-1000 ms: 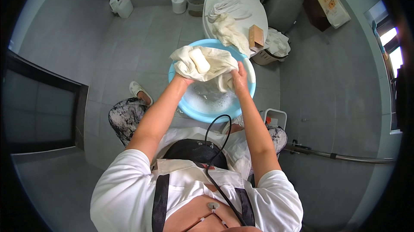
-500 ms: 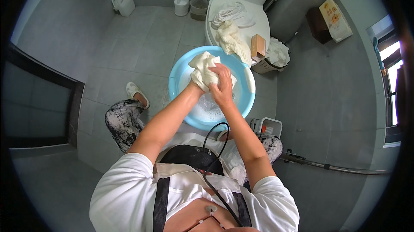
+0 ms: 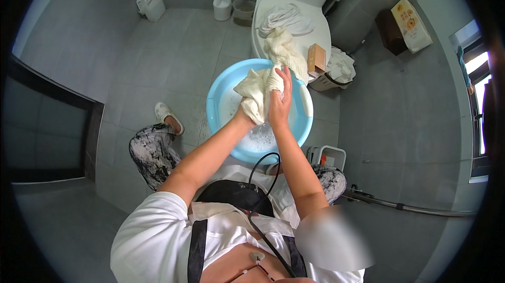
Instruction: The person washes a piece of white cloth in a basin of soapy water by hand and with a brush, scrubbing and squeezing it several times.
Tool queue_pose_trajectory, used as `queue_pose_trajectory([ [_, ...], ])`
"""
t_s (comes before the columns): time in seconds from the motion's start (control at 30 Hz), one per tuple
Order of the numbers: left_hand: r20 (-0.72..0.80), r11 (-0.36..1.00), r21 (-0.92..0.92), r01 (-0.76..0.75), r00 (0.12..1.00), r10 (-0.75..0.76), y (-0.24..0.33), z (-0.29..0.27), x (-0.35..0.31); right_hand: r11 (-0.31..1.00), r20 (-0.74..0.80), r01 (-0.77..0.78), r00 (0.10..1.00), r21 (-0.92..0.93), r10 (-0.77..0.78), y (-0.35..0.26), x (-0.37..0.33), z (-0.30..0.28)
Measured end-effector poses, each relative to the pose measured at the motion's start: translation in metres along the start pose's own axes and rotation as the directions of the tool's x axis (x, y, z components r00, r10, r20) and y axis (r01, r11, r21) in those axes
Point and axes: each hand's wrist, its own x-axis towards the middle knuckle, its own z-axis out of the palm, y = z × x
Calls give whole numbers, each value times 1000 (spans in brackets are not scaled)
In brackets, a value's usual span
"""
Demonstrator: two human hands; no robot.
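A wet cream cloth (image 3: 252, 91) is bunched between my two hands over a light-blue basin (image 3: 214, 109) of foamy water (image 3: 258, 138). My left hand (image 3: 246, 118) holds the cloth from the left; folds drape over it and hide most of its fingers. Against the cloth's right side lies my right hand (image 3: 281, 99), palm turned inward and fingers stretched out away from me. Part of the cloth hangs down between the two wrists, above the suds.
Beyond the basin, a white toilet (image 3: 318, 30) bears a knitted cream garment (image 3: 284, 51), white cloth (image 3: 286, 19) and a brown box (image 3: 316, 59). A laundry-filled basket (image 3: 341, 67) stands right. A pump bottle (image 3: 222, 7) and jug (image 3: 153, 8) stand at the back.
My right hand has loosened from its curled hold; its fingers are now straightened along the cloth. The cloth has spread and hangs lower between my wrists.
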Motion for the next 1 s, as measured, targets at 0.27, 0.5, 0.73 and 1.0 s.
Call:
queue_pose_trajectory([
  [0.27,-49,981,-195,11,999,-22,8,-13,14,1000,143,-3,990,21,0,-12,-15,-1],
  [0.5,185,549,791,-271,961,207,26,-14,14,999,118,34,992,19,-35,-7,-17,4],
  [0.73,-34,666,743,-69,989,141,18,4,-4,981,76,-138,989,132,129,-14,-4,3],
  [1.0,-128,822,-538,188,945,-300,17,-27,16,958,277,-132,959,255,59,-9,-25,-1],
])
